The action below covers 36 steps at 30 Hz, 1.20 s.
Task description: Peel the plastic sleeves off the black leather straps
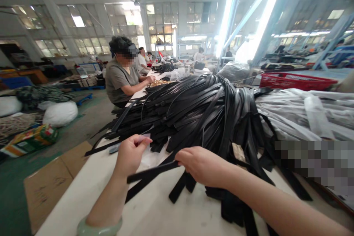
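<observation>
1. Fingers [181,156] of the right hand [197,164] pinch a black strip [149,173] over the white table [155,217].
2. The left hand [129,155] pinches a small translucent piece [146,136].
3. Beyond both hands lies a heap of black strips [193,107].
4. Farther off sits a co-worker [117,81].

There are two near hands [200,166], one slip [145,136], one bangle [99,228], one red basket [298,82], and black straps [193,107] too many to count.
</observation>
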{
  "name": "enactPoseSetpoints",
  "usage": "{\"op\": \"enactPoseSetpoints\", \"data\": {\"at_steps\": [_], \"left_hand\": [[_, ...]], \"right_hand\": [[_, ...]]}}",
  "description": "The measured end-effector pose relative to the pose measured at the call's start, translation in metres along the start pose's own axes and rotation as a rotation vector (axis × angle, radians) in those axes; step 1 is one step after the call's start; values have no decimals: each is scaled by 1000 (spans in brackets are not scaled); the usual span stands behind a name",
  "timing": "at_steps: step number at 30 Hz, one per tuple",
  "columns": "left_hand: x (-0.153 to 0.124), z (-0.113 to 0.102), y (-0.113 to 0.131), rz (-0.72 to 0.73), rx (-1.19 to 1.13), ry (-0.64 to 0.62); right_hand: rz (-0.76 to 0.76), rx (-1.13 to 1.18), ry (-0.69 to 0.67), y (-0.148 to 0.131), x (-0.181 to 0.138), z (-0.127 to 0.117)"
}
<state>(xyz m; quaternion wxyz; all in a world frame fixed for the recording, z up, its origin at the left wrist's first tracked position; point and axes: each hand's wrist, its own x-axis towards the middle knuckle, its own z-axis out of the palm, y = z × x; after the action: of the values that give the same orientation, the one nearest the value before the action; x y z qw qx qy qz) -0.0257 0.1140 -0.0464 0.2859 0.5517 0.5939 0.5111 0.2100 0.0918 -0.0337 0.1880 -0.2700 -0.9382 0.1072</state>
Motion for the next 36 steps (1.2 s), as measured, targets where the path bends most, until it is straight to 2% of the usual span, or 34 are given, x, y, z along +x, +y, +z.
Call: {"op": "enactPoseSetpoints", "data": {"at_steps": [4,6,7,11,15,19,23,26,28,30,33,36], "left_hand": [[-1,5,-4,-31,5,-38],[-4,9,-2,-31,25,-79],[-6,11,0,-26,36,-105],[-16,23,12,24,60,-248],[-29,38,23,119,41,-429],[-36,46,26,101,9,-497],[-35,43,26,68,29,-486],[-32,36,26,78,87,-458],[-29,31,27,90,101,-436],[-28,27,28,116,98,-404],[-26,22,29,178,128,-332],[-25,18,30,259,186,-272]], "right_hand": [[125,391,346,12,-5,-18],[200,421,482,14,-7,-24],[224,373,509,14,-7,-26],[259,199,443,3,-4,-24],[327,395,346,-9,4,-7],[432,528,299,-7,10,5],[402,494,301,0,7,-4],[327,264,364,5,0,-21],[310,73,309,10,-4,-35],[265,-33,183,14,-9,-46],[155,48,18,20,-14,-57],[112,181,-3,23,-15,-59]]}}
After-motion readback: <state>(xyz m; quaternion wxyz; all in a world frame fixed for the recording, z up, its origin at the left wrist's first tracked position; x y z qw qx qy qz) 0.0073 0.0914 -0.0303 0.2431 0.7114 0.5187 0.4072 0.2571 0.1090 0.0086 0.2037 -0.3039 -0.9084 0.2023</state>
